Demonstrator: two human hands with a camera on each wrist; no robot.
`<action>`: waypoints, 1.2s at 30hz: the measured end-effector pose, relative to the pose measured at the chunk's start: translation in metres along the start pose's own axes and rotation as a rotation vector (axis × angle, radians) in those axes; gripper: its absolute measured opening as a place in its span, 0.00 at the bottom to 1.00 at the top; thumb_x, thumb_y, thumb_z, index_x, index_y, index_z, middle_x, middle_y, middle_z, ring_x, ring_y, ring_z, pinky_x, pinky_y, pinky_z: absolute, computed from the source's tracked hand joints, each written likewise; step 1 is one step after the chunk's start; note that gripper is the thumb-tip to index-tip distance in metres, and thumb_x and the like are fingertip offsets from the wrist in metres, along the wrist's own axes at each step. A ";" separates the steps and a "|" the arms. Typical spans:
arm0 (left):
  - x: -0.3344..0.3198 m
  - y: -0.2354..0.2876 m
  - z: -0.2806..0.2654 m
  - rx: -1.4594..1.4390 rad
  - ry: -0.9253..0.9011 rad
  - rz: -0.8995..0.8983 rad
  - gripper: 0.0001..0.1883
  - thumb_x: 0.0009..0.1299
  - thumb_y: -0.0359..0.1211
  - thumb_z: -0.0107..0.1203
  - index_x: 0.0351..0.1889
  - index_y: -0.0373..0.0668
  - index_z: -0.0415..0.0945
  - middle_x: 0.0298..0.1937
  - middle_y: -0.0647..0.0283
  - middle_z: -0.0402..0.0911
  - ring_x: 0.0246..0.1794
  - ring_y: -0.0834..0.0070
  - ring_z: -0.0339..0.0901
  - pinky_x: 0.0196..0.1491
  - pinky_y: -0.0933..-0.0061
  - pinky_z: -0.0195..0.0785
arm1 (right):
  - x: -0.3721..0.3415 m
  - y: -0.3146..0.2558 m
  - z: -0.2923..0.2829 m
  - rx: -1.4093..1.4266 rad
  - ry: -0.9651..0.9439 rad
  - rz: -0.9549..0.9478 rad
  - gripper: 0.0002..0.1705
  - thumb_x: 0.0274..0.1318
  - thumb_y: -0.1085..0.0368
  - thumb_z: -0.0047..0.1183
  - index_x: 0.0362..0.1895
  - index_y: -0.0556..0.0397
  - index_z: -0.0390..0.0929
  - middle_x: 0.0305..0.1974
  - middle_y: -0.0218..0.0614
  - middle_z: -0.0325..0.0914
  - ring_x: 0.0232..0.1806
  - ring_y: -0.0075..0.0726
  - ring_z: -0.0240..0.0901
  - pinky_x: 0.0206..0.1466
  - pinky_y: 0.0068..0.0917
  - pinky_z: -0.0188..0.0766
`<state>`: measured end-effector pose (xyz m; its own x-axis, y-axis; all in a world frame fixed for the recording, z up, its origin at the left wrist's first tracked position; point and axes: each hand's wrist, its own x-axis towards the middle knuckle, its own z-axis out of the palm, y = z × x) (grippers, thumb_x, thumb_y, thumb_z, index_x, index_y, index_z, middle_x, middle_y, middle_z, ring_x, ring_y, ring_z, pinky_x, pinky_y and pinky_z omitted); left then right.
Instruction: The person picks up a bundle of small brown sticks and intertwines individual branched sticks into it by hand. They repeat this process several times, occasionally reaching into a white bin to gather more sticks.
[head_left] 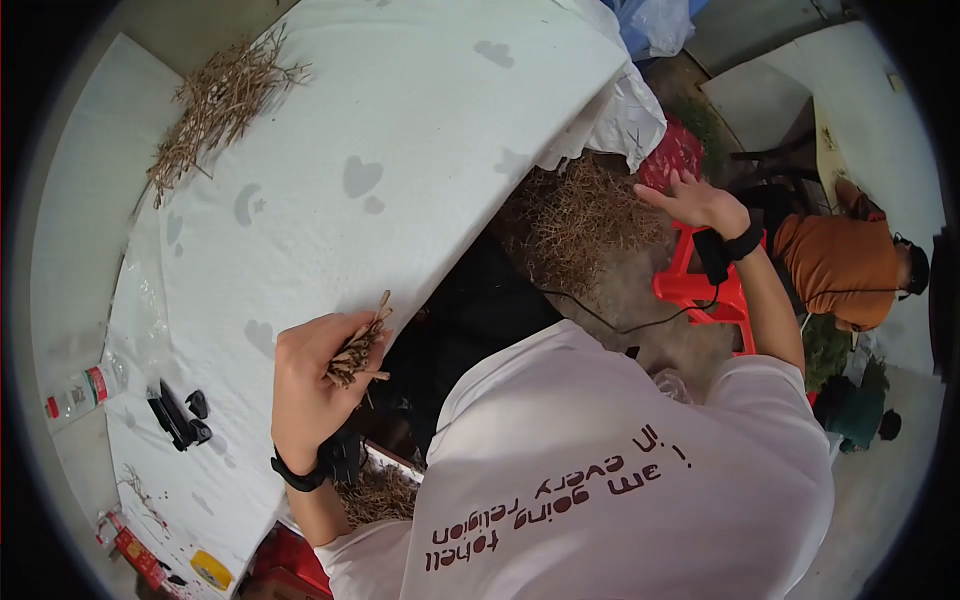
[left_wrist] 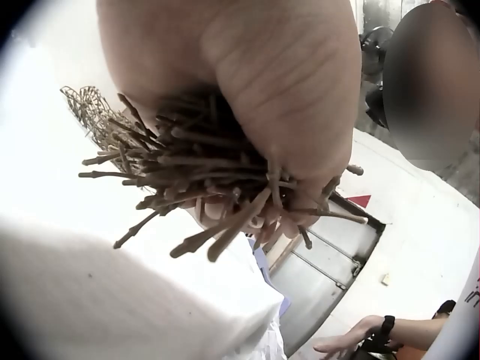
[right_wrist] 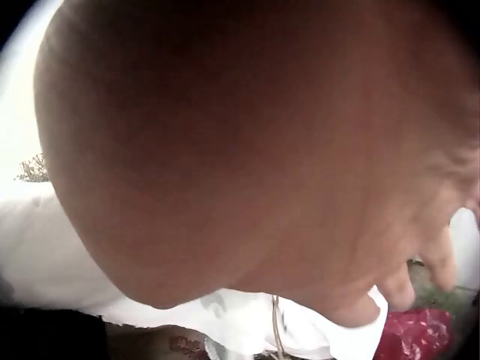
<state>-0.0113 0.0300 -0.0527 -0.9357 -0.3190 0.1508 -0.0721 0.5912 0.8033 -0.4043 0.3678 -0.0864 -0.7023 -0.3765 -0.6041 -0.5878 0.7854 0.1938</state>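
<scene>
Gripping a bundle of dry twigs (head_left: 352, 362) by the bench (head_left: 400, 180) edge, the left hand (head_left: 310, 375) has fingers curled round it, ends jutting palm-side; well apart, the empty right hand (head_left: 705, 205) spreads its fingers.

Soft, even light covers the left hand (head_left: 318, 375), while the gap between it and the right hand (head_left: 705, 208) sinks near black. Beyond the left hand, its wrist view bleaches the white cloth (left_wrist: 45, 172) behind fairly crisp twigs (left_wrist: 217, 161). The right hand's own view (dark-cornered, like the others) renders it dim and soft.
</scene>
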 end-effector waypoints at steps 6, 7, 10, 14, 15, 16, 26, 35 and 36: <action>-0.042 0.003 -0.019 -0.029 0.222 -0.062 0.10 0.58 0.24 0.67 0.37 0.32 0.81 0.28 0.55 0.84 0.25 0.66 0.81 0.33 0.72 0.72 | -0.011 -0.046 -0.047 -0.079 -0.183 0.033 0.41 0.62 0.36 0.55 0.56 0.66 0.76 0.38 0.64 0.78 0.38 0.54 0.81 0.43 0.45 0.72; -0.051 0.004 -0.022 -0.048 0.319 -0.073 0.09 0.58 0.24 0.66 0.36 0.32 0.81 0.28 0.56 0.85 0.25 0.68 0.80 0.33 0.73 0.72 | -0.018 -0.054 -0.056 -0.091 -0.187 0.006 0.41 0.62 0.36 0.55 0.56 0.66 0.76 0.38 0.64 0.78 0.38 0.54 0.81 0.43 0.45 0.72; -0.096 -0.003 -0.026 -0.346 0.566 -0.120 0.07 0.63 0.27 0.64 0.36 0.35 0.79 0.25 0.63 0.81 0.21 0.73 0.74 0.31 0.74 0.69 | -0.014 -0.070 -0.048 0.075 0.090 -0.332 0.35 0.63 0.39 0.57 0.31 0.66 0.77 0.29 0.56 0.76 0.33 0.53 0.77 0.40 0.43 0.71; -0.163 0.019 -0.036 -0.626 1.003 -0.136 0.09 0.71 0.34 0.60 0.36 0.38 0.76 0.21 0.71 0.70 0.20 0.78 0.63 0.28 0.76 0.57 | -0.014 -0.125 -0.064 0.130 -0.071 -0.511 0.28 0.64 0.45 0.60 0.31 0.63 0.78 0.29 0.47 0.76 0.27 0.44 0.72 0.37 0.36 0.70; -0.184 0.023 -0.037 -0.731 1.121 -0.094 0.11 0.74 0.37 0.58 0.36 0.39 0.74 0.20 0.73 0.65 0.20 0.80 0.58 0.26 0.76 0.52 | -0.017 -0.132 -0.061 0.150 -0.113 -0.532 0.26 0.65 0.47 0.60 0.34 0.62 0.79 0.31 0.45 0.76 0.27 0.40 0.72 0.37 0.34 0.70; -0.204 0.026 -0.038 -0.669 1.188 -0.123 0.11 0.74 0.37 0.58 0.36 0.39 0.74 0.20 0.73 0.65 0.20 0.80 0.58 0.26 0.76 0.52 | -0.017 -0.145 -0.065 0.184 -0.145 -0.546 0.24 0.65 0.49 0.60 0.36 0.62 0.79 0.32 0.42 0.76 0.28 0.37 0.72 0.37 0.33 0.70; -0.470 -0.023 0.041 -0.657 2.213 -0.587 0.06 0.75 0.33 0.53 0.37 0.41 0.75 0.26 0.68 0.72 0.29 0.74 0.69 0.34 0.71 0.66 | -0.012 -0.187 -0.069 0.215 -0.161 -0.765 0.20 0.68 0.54 0.58 0.42 0.62 0.78 0.34 0.38 0.76 0.32 0.29 0.72 0.40 0.28 0.69; -0.629 -0.007 0.207 -0.216 2.497 -1.876 0.21 0.64 0.46 0.64 0.37 0.35 0.77 0.43 0.54 0.83 0.42 0.61 0.77 0.48 0.61 0.73 | -0.002 -0.186 -0.066 0.285 -0.227 -0.703 0.19 0.69 0.54 0.58 0.46 0.61 0.77 0.36 0.36 0.75 0.37 0.29 0.71 0.45 0.26 0.68; -0.661 -0.009 0.258 -0.219 2.506 -1.880 0.21 0.64 0.46 0.64 0.37 0.35 0.77 0.43 0.54 0.83 0.42 0.61 0.77 0.48 0.61 0.73 | -0.002 -0.187 -0.065 0.294 -0.234 -0.685 0.19 0.69 0.54 0.57 0.47 0.61 0.77 0.36 0.36 0.75 0.37 0.29 0.71 0.45 0.26 0.68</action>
<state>0.5191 0.4265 -0.3078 0.9062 0.3109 -0.2866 0.4136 -0.5110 0.7535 -0.3188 0.1892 -0.0708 -0.0990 -0.7370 -0.6686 -0.7061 0.5254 -0.4747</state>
